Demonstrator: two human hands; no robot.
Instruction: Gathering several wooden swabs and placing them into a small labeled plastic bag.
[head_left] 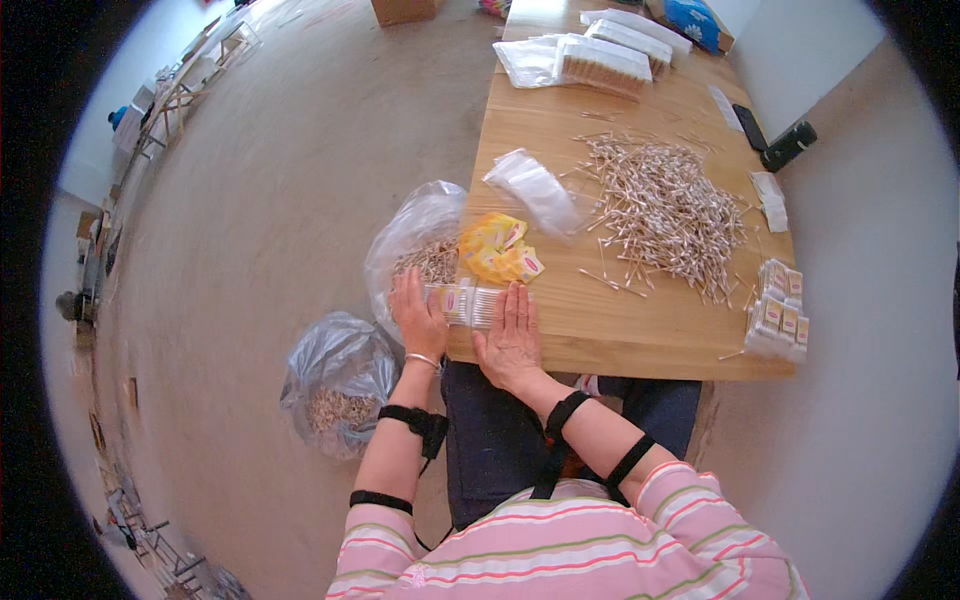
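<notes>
At the table's near left corner lies a clear packet of cotton swabs (484,307) with a yellow label at its left part. My right hand (510,342) rests flat over its right end, fingers stretched out together. My left hand (418,318) is at the other end, by the table's left edge, with its fingers extended; what its palm touches is hidden. Just beyond the packet sits a fanned heap of yellow printed cards (497,248). A stack of clear plastic sleeves (538,190) lies farther off. To the right spreads a large pile of loose cotton swabs (665,208).
Filled small packets (778,312) stand at the table's right edge. Large bags of swabs (603,62) lie at the far end. A dark bottle (789,147) and a phone (749,128) are by the wall. Two plastic bags of swabs (340,375), (420,225) sit left of the table.
</notes>
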